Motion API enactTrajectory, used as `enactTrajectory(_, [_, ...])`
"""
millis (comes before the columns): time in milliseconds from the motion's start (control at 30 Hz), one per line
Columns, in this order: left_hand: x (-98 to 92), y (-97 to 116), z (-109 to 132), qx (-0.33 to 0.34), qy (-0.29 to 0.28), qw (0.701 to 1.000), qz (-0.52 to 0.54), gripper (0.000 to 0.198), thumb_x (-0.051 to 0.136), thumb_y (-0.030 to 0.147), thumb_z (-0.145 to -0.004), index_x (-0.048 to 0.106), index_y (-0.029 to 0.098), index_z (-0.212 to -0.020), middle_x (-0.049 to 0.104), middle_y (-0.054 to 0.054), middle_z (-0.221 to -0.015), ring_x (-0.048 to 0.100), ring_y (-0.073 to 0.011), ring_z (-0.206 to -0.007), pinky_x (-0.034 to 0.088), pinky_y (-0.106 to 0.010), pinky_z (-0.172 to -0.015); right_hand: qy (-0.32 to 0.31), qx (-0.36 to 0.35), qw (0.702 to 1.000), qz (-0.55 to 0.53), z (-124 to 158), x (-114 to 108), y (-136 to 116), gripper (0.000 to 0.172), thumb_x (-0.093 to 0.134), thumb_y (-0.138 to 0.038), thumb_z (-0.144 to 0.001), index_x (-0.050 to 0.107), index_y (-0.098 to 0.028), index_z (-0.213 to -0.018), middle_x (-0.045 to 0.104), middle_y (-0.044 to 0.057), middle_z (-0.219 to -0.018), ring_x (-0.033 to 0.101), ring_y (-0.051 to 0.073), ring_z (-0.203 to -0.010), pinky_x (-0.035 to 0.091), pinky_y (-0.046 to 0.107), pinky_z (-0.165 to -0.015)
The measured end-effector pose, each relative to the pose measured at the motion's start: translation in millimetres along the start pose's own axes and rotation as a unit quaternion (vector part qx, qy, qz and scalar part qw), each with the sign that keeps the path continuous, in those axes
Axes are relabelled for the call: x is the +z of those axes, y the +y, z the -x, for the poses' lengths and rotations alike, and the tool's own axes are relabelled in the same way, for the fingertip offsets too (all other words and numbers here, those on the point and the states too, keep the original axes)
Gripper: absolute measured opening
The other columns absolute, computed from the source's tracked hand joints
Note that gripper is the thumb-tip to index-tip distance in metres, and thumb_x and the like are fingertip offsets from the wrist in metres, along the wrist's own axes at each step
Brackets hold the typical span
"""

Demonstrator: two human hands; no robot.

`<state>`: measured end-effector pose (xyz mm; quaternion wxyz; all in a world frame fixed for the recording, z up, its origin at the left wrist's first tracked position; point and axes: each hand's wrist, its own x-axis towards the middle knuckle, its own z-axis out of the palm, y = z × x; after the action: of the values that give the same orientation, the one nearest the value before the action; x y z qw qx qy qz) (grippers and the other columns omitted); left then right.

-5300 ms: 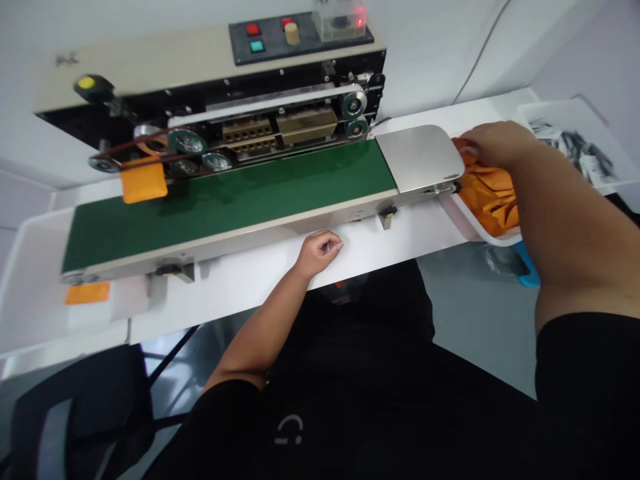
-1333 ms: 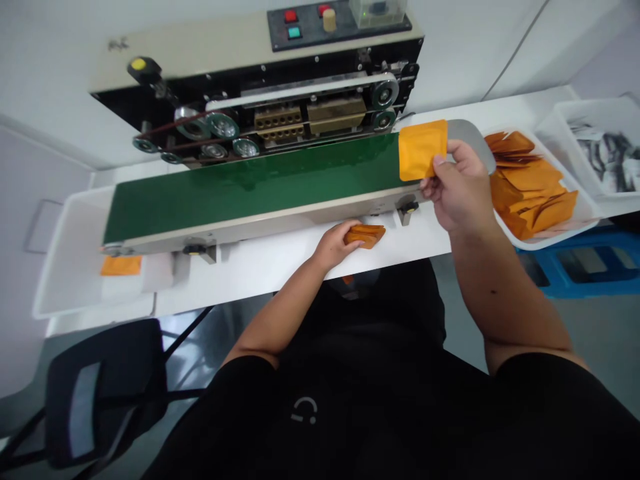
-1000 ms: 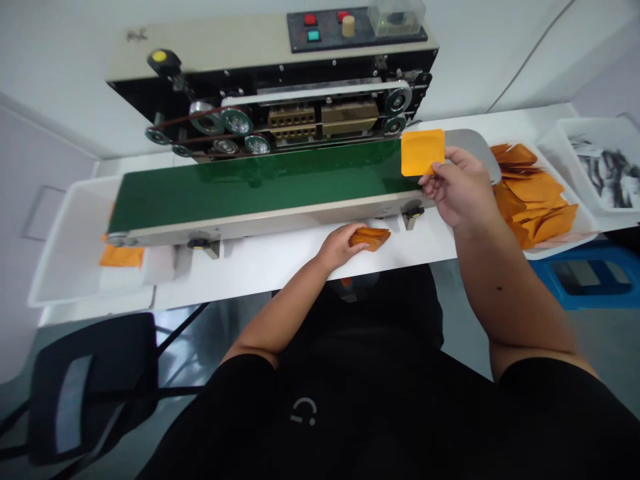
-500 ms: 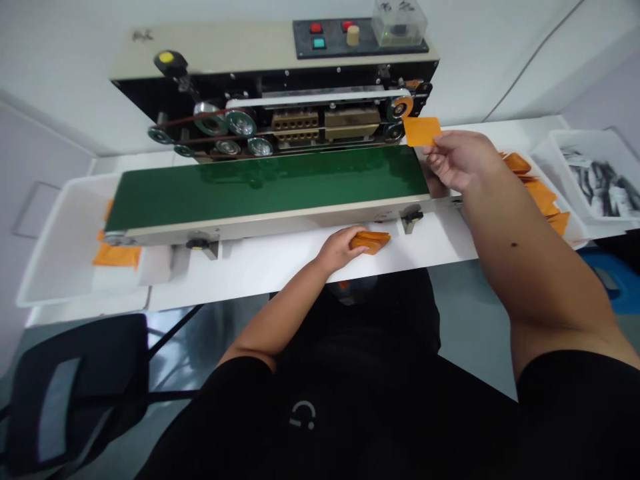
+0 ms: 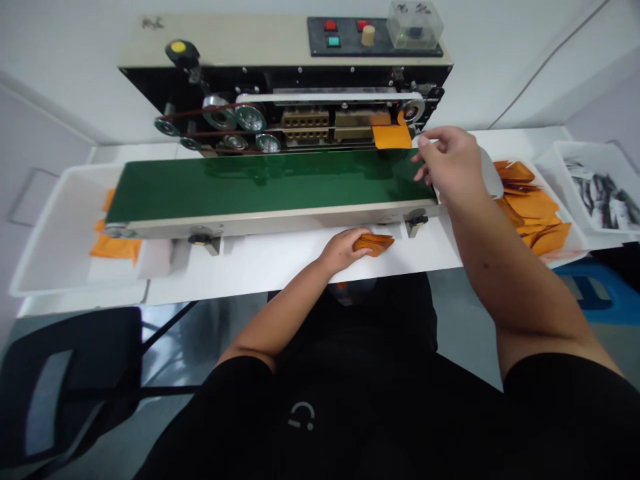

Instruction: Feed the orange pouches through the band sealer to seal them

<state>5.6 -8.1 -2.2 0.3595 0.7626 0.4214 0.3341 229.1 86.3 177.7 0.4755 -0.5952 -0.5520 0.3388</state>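
Note:
A band sealing machine [image 5: 280, 53] stands at the back of a white table [image 5: 280, 263], with a green conveyor belt [image 5: 260, 187] in front of it. An orange pouch [image 5: 391, 136] sits at the belt's right end with its top edge in the sealing band. My right hand [image 5: 450, 163] hovers just right of that pouch, fingers loosely apart and holding nothing. My left hand [image 5: 343, 250] rests on the table's front edge, closed on a small stack of orange pouches [image 5: 374, 243].
A white tray [image 5: 563, 250] of several orange pouches [image 5: 533, 207] lies right of the belt. Further right is a white bin [image 5: 550, 157] of dark packets [image 5: 603, 193]. A white catch tray [image 5: 55, 247] with orange pouches [image 5: 114, 245] sits at the belt's left end. A black chair [image 5: 65, 387] stands lower left.
My right hand carried one orange pouch from the belt's right end up to the sealing band and let it go. The pouch has moved left into the machine. My left hand stays on its stack.

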Motion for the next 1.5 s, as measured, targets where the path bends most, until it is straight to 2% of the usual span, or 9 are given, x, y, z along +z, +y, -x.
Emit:
enactTrajectory(67, [-1.0, 0, 0, 0.005, -0.003, 1.000, 0.001, 0.042, 0.080, 0.032, -0.090, 0.068, 0.024, -0.129, 0.074, -0.010, -0.123, 0.072, -0.0283, -0.112, 0.056, -0.042, -0.100, 0.041, -0.108, 0.993, 0.011, 39, -6, 15, 0.020, 0.071, -0.038, -0.099, 0.070, -0.019, -0.107, 0.067, 0.000, -0.078, 0.053, 0.007, -0.052, 0.040, 0.019, -0.048])
enactTrajectory(167, [-1.3, 0, 0, 0.017, -0.001, 1.000, 0.005, 0.043, 0.079, 0.028, -0.089, 0.068, 0.023, -0.131, 0.073, -0.011, -0.124, 0.071, -0.0277, -0.114, 0.056, -0.041, -0.101, 0.011, -0.181, 0.980, 0.080, 101, -6, 55, 0.017, 0.071, -0.040, -0.096, 0.075, -0.023, -0.099, 0.068, 0.004, -0.083, 0.059, 0.014, -0.067, 0.052, 0.026, -0.061])
enactTrajectory(333, [1.0, -4, 0, 0.029, 0.006, 1.000, 0.009, 0.043, 0.078, 0.029, -0.091, 0.068, 0.023, -0.133, 0.074, -0.012, -0.125, 0.071, -0.0262, -0.115, 0.055, -0.042, -0.105, 0.044, -0.111, 0.991, 0.055, 153, 13, 128, 0.037, 0.070, -0.043, -0.091, 0.070, -0.025, -0.123, 0.068, 0.011, -0.120, 0.064, 0.018, -0.082, 0.055, 0.029, -0.061])
enactTrajectory(433, [1.4, -5, 0, 0.034, 0.000, 0.999, 0.020, 0.043, 0.078, 0.027, -0.091, 0.069, 0.023, -0.134, 0.075, -0.012, -0.130, 0.071, -0.0259, -0.120, 0.054, -0.042, -0.110, -0.037, -0.031, 0.999, -0.017, 153, 20, 156, 0.052, 0.067, -0.048, -0.094, 0.062, -0.027, -0.141, 0.064, 0.012, -0.139, 0.069, 0.022, -0.101, 0.061, 0.032, -0.076])
enactTrajectory(533, [0.3, -5, 0, 0.015, -0.003, 1.000, 0.024, 0.044, 0.078, 0.027, -0.091, 0.069, 0.022, -0.134, 0.076, -0.012, -0.130, 0.073, -0.0252, -0.118, 0.056, -0.040, -0.108, -0.118, 0.022, 0.991, -0.062, 148, 19, 171, 0.042, 0.067, -0.050, -0.095, 0.072, -0.024, -0.127, 0.073, 0.009, -0.122, 0.072, 0.023, -0.106, 0.060, 0.036, -0.093])
enactTrajectory(733, [0.8, -2, 0, -0.013, -0.009, 1.000, 0.012, 0.050, 0.081, 0.031, -0.089, 0.068, 0.024, -0.137, 0.076, -0.010, -0.131, 0.075, -0.0254, -0.116, 0.057, -0.038, -0.105, -0.039, 0.067, 0.989, -0.126, 148, 22, 180, 0.033, 0.078, -0.052, -0.084, 0.071, -0.020, -0.088, 0.071, 0.005, -0.088, 0.069, 0.019, -0.080, 0.061, 0.035, -0.079])
enactTrajectory(1000, [3.2, -3, 1, -0.008, 0.027, 1.000, -0.012, 0.047, 0.080, 0.028, -0.091, 0.069, 0.024, -0.136, 0.076, -0.010, -0.131, 0.073, -0.0267, -0.119, 0.055, -0.041, -0.108, -0.077, 0.054, 0.974, -0.204, 149, 19, 177, 0.033, 0.076, -0.051, -0.086, 0.073, -0.022, -0.102, 0.075, 0.009, -0.114, 0.072, 0.021, -0.102, 0.061, 0.034, -0.086])
enactTrajectory(1333, [0.8, 0, 3, 0.042, 0.061, 0.995, -0.066, 0.042, 0.078, 0.035, -0.093, 0.069, 0.023, -0.132, 0.074, -0.011, -0.126, 0.071, -0.0260, -0.117, 0.055, -0.040, -0.107, -0.132, 0.072, 0.976, -0.158, 137, 18, 184, 0.031, 0.085, -0.037, -0.075, 0.077, -0.021, -0.101, 0.076, 0.005, -0.104, 0.071, 0.019, -0.097, 0.059, 0.034, -0.093])
enactTrajectory(1500, [1.5, 0, 3, 0.016, 0.079, 0.994, -0.078, 0.042, 0.081, 0.036, -0.090, 0.070, 0.023, -0.129, 0.076, -0.010, -0.123, 0.071, -0.0266, -0.114, 0.056, -0.040, -0.104, -0.092, 0.069, 0.988, -0.104, 141, 23, 181, 0.026, 0.078, -0.038, -0.082, 0.078, -0.020, -0.100, 0.076, 0.004, -0.102, 0.071, 0.020, -0.095, 0.058, 0.035, -0.095])
